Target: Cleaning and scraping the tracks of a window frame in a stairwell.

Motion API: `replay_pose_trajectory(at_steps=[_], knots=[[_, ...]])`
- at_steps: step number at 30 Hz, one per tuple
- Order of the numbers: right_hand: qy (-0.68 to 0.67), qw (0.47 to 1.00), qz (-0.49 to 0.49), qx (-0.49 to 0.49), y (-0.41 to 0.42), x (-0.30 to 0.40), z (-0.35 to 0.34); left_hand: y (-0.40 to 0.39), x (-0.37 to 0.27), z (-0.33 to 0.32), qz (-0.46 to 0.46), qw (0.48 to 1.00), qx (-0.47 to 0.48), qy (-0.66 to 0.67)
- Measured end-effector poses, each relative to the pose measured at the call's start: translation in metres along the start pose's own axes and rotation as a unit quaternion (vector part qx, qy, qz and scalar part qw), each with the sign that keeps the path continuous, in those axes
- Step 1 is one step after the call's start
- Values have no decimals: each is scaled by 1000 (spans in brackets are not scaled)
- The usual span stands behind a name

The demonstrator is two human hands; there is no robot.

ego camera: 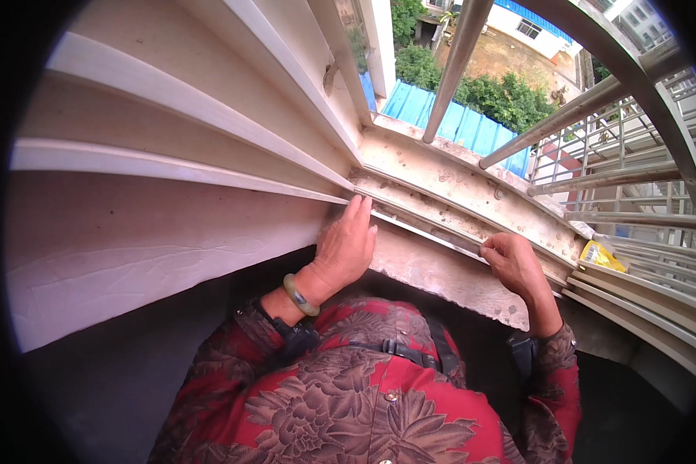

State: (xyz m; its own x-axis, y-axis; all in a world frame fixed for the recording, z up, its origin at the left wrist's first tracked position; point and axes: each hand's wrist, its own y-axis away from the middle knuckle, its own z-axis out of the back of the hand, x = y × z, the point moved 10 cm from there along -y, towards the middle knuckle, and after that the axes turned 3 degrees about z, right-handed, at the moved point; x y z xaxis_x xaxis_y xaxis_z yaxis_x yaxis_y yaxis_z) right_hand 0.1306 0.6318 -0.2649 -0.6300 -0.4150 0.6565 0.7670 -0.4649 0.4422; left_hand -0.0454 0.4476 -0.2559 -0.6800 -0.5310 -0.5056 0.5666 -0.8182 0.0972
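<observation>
My left hand (348, 240) rests at the left end of a metal window track (423, 232), fingers stretched together against the foot of the frame rail. A stone-coloured bangle (300, 294) circles that wrist. Farther right along the same track, my right hand (513, 261) has its thumb and fingers pinched at the track's edge; whether something small is between them cannot be told. Dirt and specks mark the windowsill (441, 174) beyond the rails. The track runs slantwise between both hands.
Upright frame rails (197, 116) and a pale wall face (122, 214) stand at left. Metal security bars (458, 69) curve outside the opening. A yellow packet (602, 257) lies by the right end of the sill. Outside, far below, are a blue corrugated roof (455, 119) and shrubs.
</observation>
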Motion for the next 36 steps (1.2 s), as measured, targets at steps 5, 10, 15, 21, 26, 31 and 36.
replay_pose_trajectory(at_steps=[5, 10, 15, 21, 26, 31, 36], knots=[[-39, 998, -41, 42, -21, -13, -17, -7, 1, -7, 47, 999, 17, -13], [-32, 999, -17, 26, -48, 5, -44, -7, 0, -5, 14, 1000, -21, 1], [-11, 1000, 22, 1, -64, 25, -67, -7, -2, -1, 4, 1000, -28, 6], [-12, 1000, 20, -16, -68, 40, -75, -3, -5, -2, -64, 993, -81, -47], [-83, 995, 23, -47, -71, 58, -80, -2, -3, -7, -87, 991, -89, -54], [-138, 990, 29, -28, -75, 42, -95, -5, -2, -4, -110, 989, -92, -37], [-222, 975, 26, 6, -76, 28, -105, -5, -3, 1, -83, 994, -64, 10]])
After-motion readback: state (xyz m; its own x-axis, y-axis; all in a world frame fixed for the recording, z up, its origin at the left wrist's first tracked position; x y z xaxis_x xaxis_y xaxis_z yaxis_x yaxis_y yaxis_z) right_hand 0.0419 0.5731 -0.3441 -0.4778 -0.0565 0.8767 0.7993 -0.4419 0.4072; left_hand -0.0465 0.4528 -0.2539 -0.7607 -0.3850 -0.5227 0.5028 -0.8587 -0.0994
